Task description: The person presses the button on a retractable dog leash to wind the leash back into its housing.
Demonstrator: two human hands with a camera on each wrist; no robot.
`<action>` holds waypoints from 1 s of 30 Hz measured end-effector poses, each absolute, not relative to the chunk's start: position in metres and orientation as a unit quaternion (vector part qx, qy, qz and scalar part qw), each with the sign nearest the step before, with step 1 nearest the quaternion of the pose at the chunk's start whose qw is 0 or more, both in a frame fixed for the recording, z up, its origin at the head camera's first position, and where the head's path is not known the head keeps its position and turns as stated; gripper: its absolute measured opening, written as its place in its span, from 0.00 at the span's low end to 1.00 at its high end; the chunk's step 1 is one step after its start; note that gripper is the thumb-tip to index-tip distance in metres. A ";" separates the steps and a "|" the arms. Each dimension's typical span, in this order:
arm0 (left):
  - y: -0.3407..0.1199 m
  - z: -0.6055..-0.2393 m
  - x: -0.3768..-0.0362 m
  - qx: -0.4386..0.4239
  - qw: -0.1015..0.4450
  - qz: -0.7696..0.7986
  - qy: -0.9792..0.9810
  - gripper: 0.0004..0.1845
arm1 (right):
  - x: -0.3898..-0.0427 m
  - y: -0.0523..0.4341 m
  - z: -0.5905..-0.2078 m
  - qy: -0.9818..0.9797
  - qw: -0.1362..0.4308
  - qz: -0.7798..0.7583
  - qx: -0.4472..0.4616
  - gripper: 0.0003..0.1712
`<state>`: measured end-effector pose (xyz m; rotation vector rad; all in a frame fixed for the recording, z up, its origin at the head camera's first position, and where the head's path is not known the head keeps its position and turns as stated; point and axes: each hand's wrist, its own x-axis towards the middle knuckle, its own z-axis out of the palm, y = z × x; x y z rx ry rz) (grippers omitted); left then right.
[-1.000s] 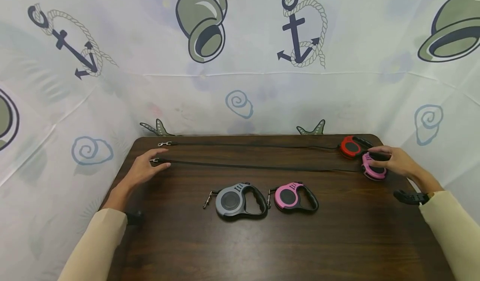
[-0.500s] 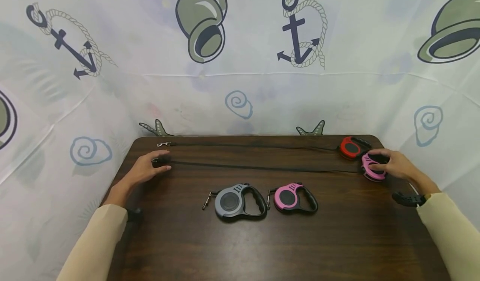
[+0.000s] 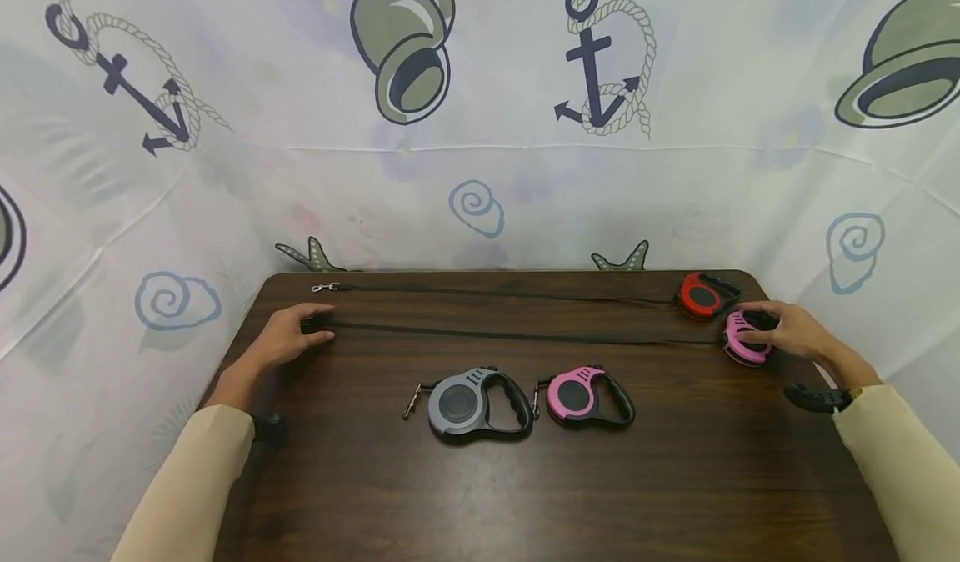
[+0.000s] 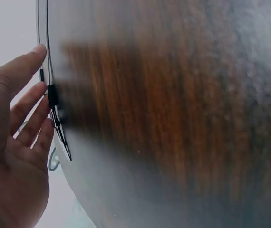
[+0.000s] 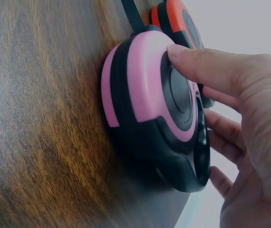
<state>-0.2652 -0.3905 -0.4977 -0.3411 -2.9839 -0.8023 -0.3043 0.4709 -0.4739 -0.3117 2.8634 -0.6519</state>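
In the head view, a pink-and-black retractable dog leash (image 3: 738, 352) lies at the table's right side, its black strap (image 3: 525, 336) stretched leftward. My right hand (image 3: 798, 330) is over it. In the right wrist view the thumb rests on the pink casing (image 5: 145, 80), and the loosely bent fingers lie behind the black handle. At the strap's other end is my left hand (image 3: 281, 335), thumb and fingers spread apart. The left wrist view shows its fingertips beside the metal clip (image 4: 62, 133); whether they touch it I cannot tell.
A red leash (image 3: 700, 297) lies behind the pink one, its strap (image 3: 480, 293) running left to a clip (image 3: 326, 287). Nearer on the brown table (image 3: 480, 504) are a grey leash (image 3: 457, 402) and another pink leash (image 3: 574, 395). Patterned cloth (image 3: 480, 128) hangs around.
My left hand has shifted slightly, and its clip end now looks darker and less visible between the fingers. The right hand has stayed at the pink leash, its thumb a little lower on the casing.
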 end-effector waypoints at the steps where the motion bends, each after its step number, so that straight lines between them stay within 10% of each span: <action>1: -0.391 -0.498 -0.265 -0.110 0.019 -0.254 -0.961 0.29 | -0.304 0.471 -0.474 0.965 0.095 -0.219 -0.104 0.44; 30: -0.412 -0.498 -0.263 -0.149 0.057 -0.221 -0.962 0.10 | -0.298 0.487 -0.479 0.957 0.146 -0.243 -0.066 0.50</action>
